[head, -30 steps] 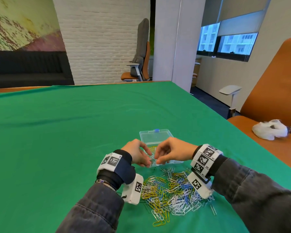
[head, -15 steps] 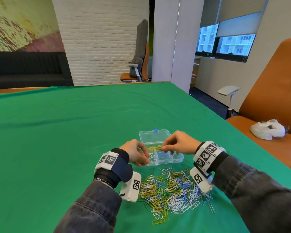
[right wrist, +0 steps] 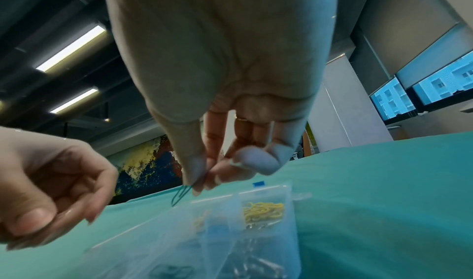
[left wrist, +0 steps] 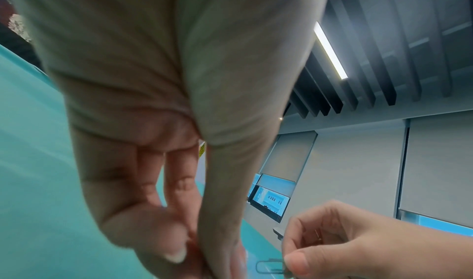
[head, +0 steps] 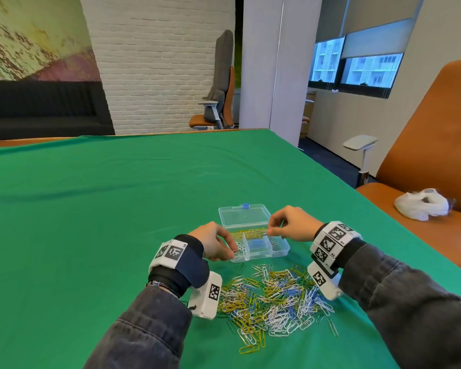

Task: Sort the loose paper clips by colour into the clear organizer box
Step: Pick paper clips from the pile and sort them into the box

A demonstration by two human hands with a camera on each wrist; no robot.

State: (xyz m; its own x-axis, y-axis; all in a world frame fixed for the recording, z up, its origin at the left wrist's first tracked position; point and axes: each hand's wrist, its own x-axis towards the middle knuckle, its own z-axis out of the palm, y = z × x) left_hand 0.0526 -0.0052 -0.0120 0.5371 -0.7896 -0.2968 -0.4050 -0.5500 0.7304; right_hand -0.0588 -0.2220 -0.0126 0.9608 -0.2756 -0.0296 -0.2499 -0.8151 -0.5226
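Since a second before, both hands had parted: right hand (head: 290,223) rose over the organizer box (head: 253,237), pinching a green paper clip (right wrist: 180,194) above its yellow compartment. Left hand (head: 216,243), fingers pinched on a white clip (head: 234,252), sat at the box's near-left corner. Behind both wrists lay the loose pile (head: 272,299).

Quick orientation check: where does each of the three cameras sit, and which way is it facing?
Head: worn on the head, looking forward and down at the organizer box and loose clip pile; both forearms show.
Left wrist: looks along the left hand; the right hand pinches a clip.
Right wrist: looks along the right hand toward the box; left hand at the left edge.
All share the box area and hands.
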